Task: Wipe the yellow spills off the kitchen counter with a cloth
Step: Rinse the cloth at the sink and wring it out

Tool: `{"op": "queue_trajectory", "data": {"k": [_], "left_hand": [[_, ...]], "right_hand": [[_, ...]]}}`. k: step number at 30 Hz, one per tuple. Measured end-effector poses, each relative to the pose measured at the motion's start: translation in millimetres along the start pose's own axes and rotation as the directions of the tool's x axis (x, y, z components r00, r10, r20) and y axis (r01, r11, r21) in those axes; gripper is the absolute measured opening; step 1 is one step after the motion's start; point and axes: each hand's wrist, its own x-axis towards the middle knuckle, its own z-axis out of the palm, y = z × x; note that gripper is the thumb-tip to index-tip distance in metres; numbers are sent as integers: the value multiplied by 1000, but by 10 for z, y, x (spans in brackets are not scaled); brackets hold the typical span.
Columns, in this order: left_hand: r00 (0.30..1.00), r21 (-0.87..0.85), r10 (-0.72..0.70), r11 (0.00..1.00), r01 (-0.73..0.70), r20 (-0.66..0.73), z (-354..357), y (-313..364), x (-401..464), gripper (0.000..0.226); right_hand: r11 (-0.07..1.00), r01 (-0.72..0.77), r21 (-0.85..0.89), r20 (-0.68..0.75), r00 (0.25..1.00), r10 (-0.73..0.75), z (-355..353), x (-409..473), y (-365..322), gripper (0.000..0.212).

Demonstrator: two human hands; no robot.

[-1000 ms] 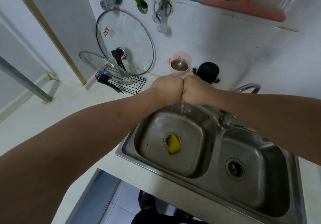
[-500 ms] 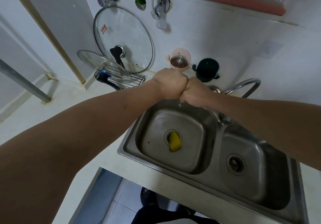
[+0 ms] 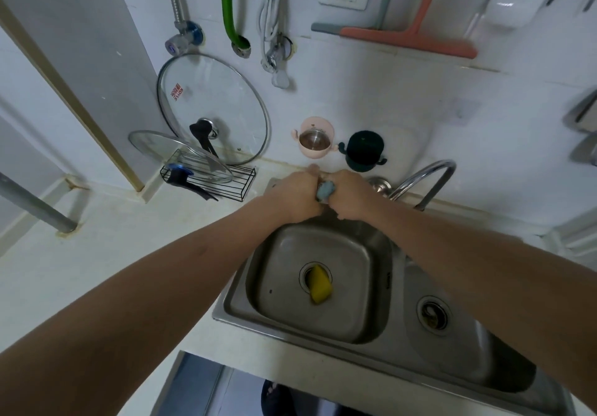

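Over the left basin of the sink [image 3: 245,315], my left hand [image 3: 292,194] and right hand [image 3: 347,194] clench a blue-grey cloth [image 3: 324,190] between them, apparently wringing it. If it stays sodden, I risk smearing spills across the desk [image 3: 106,247]; no yellow marks are discernible there.

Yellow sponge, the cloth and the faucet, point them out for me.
yellow sponge [image 3: 319,288], head view, its flat top face.
cloth [image 3: 324,190], head view, bunched part showing between the hands.
faucet [image 3: 429,170], head view, top of its curved spout.
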Motion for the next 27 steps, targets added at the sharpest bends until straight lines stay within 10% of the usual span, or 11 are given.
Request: {"op": "queue_trajectory", "data": {"k": [9, 16, 27], "left_hand": [[984, -263, 136, 951, -162, -117, -152, -96, -146, 58], [976, -430, 88, 887, -168, -200, -280, 48, -139, 49], [927, -817, -370, 553, 163, -65, -610, 249, -55, 18]], "right_hand": [[947, -200, -250, -182, 971, 156, -169, -76, -146, 33], [961, -277, -27, -268, 928, 260, -219, -180, -234, 20], [963, -31, 268, -136, 988, 69, -726, -227, -295, 47]]}}
